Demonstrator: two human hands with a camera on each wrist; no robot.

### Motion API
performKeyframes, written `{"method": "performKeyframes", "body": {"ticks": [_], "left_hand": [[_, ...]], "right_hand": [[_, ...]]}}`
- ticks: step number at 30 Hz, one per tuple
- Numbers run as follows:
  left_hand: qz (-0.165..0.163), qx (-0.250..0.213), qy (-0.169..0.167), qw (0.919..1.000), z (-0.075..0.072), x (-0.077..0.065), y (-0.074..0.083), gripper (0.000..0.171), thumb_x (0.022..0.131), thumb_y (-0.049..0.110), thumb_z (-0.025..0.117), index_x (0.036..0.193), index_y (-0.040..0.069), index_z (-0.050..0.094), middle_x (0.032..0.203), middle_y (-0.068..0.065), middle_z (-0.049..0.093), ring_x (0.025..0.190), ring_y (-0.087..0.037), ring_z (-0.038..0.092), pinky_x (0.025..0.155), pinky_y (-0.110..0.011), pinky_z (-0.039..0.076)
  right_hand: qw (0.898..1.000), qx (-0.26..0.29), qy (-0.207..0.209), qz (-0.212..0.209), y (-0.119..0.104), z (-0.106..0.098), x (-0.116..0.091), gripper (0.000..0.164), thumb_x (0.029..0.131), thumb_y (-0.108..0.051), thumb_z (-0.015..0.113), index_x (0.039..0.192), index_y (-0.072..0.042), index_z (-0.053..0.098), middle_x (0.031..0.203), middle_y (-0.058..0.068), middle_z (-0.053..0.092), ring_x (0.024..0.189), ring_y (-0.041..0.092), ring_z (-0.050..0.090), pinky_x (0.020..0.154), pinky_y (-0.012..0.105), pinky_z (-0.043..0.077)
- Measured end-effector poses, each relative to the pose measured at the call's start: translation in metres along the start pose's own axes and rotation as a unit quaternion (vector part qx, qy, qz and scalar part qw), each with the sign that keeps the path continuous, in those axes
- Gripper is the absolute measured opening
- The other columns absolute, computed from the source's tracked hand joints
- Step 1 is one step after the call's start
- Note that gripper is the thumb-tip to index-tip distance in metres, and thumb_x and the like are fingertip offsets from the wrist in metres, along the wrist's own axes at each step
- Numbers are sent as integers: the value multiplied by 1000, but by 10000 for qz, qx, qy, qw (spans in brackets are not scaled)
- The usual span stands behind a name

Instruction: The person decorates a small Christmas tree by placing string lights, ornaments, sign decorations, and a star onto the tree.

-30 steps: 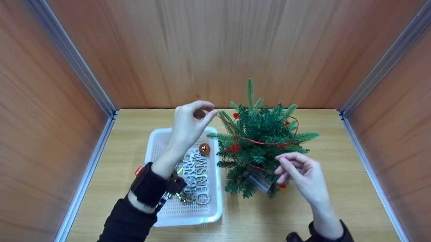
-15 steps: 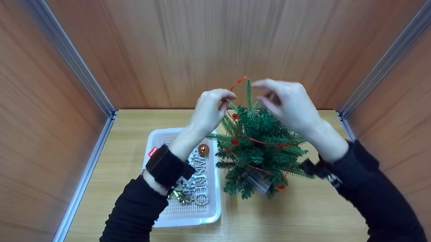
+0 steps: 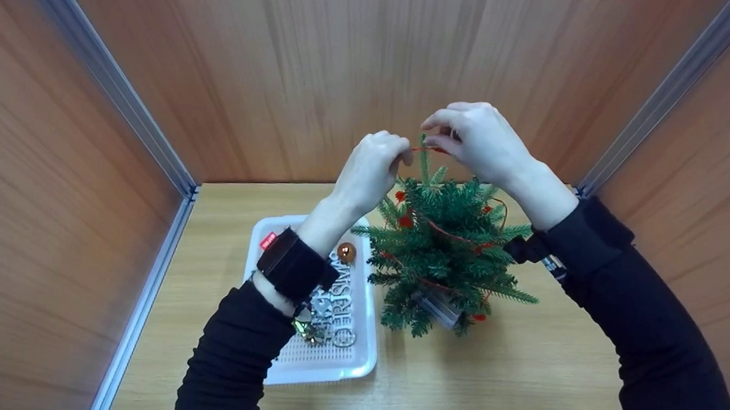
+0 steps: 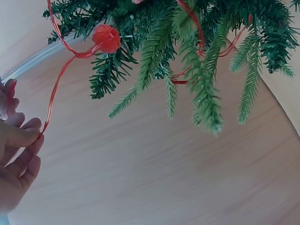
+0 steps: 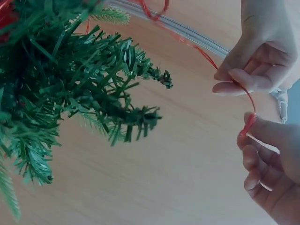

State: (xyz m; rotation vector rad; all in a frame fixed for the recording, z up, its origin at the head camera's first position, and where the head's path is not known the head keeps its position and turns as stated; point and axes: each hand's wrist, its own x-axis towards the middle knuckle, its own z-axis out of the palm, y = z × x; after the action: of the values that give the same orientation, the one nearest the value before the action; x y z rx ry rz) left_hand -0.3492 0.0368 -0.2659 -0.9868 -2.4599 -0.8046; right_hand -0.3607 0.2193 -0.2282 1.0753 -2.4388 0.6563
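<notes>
A small green artificial Christmas tree (image 3: 442, 267) stands right of a white basket. Red cord (image 4: 54, 96) with red pompoms (image 4: 107, 39) is draped round its branches. Above the tree's top left, my left hand (image 3: 373, 168) pinches the cord between thumb and fingertips. Close beside it, my right hand (image 3: 488, 139) pinches the loose end; in the right wrist view, this right hand (image 5: 276, 161) has the red tip (image 5: 248, 125) between thumb and forefinger. A short length of cord spans the two hands, passing by the upright top twig (image 3: 424, 161).
The white basket (image 3: 368, 347) holds silver letters (image 3: 342, 305), an orange ball (image 3: 346, 252) and a shiny gold-green ornament (image 3: 311, 333). A clear plastic piece (image 3: 439, 310) shows at the tree's lower front. Wooden panels (image 3: 358, 75) with metal edge strips enclose the table.
My right hand has risen from the tree's front right to its top and now pinches the cord's end. My left hand has moved up and right, drawing the cord along.
</notes>
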Motion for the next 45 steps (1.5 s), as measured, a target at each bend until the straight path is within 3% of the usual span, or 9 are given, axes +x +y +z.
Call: {"method": "performKeyframes", "body": {"ticks": [6, 9, 13, 17, 21, 26, 31, 37, 45], "left_hand": [[118, 72, -125, 9998, 14, 7, -2, 16, 85, -10, 47, 82, 0, 59, 77, -9, 59, 75, -19, 51, 74, -25, 42], [110, -98, 0, 9999, 24, 9, -3, 14, 84, -11, 47, 82, 0, 55, 76, -9, 56, 72, -17, 51, 66, -23, 42], [-77, -261, 132, 9995, 35, 10, -4, 11, 84, -8, 51, 91, 0, 53, 87, -9, 58, 78, -16, 56, 67, -20, 45], [-380, -279, -29, 9989, 44, 3, -5, 20, 85, 3, 58, 105, 3, 53, 102, -9, 58, 93, -16, 55, 79, -20, 45], [-488, -387, -6, 9981, 51, -11, -9, 21, 86, 11, 58, 105, 3, 55, 102, -7, 58, 96, -17, 53, 82, -21, 42], [-245, -606, 534, 9964, 58, -35, -11, 17, 84, 8, 61, 97, 0, 58, 100, -10, 58, 96, -21, 51, 85, -27, 40], [-207, -585, 856, 9944, 59, -56, -8, 19, 82, 7, 62, 99, -2, 58, 110, -13, 54, 104, -22, 48, 90, -29, 38], [-441, -877, 1139, 9886, 56, -83, -6, 22, 83, 8, 61, 102, -1, 58, 109, -10, 56, 104, -20, 49, 92, -26, 37], [-917, -1109, 1570, 9771, 59, -125, -17, 19, 80, 5, 64, 98, -1, 61, 98, -9, 61, 84, -18, 55, 69, -24, 46]], "right_hand": [[9966, 550, -460, 410, 8, 1, -3, 16, 86, -12, 58, 92, 0, 66, 78, 9, 64, 60, 15, 56, 53, 23, 45], [9916, 729, -740, 767, 11, 3, -4, 15, 84, -13, 61, 92, -1, 66, 77, 8, 64, 57, 15, 57, 49, 19, 44], [9911, 628, -646, 984, 21, 8, -6, 12, 83, -10, 61, 89, -1, 67, 78, 9, 66, 56, 17, 58, 51, 21, 47], [9928, 232, -541, 1044, 39, 12, -11, 13, 84, -7, 59, 90, 0, 68, 82, 12, 65, 59, 19, 58, 55, 29, 48], [9918, -101, -618, 1118, 58, 16, -23, 12, 85, -6, 58, 87, 2, 67, 80, 15, 64, 63, 23, 58, 57, 34, 48], [9811, -277, -901, 1691, 73, 20, -44, 12, 86, -6, 56, 84, 3, 64, 80, 16, 60, 67, 26, 57, 60, 38, 48], [9682, 246, -1146, 2210, 80, 25, -63, 12, 87, -8, 56, 86, 2, 64, 76, 13, 62, 62, 22, 57, 58, 35, 46], [9622, 683, -1230, 2331, 86, 36, -78, 9, 83, -7, 61, 82, 1, 63, 71, 10, 62, 60, 19, 57, 55, 29, 46], [9509, 1205, -1148, 2609, 85, 49, -90, 9, 80, 0, 63, 86, 2, 56, 72, 12, 64, 60, 21, 60, 52, 24, 48]]}}
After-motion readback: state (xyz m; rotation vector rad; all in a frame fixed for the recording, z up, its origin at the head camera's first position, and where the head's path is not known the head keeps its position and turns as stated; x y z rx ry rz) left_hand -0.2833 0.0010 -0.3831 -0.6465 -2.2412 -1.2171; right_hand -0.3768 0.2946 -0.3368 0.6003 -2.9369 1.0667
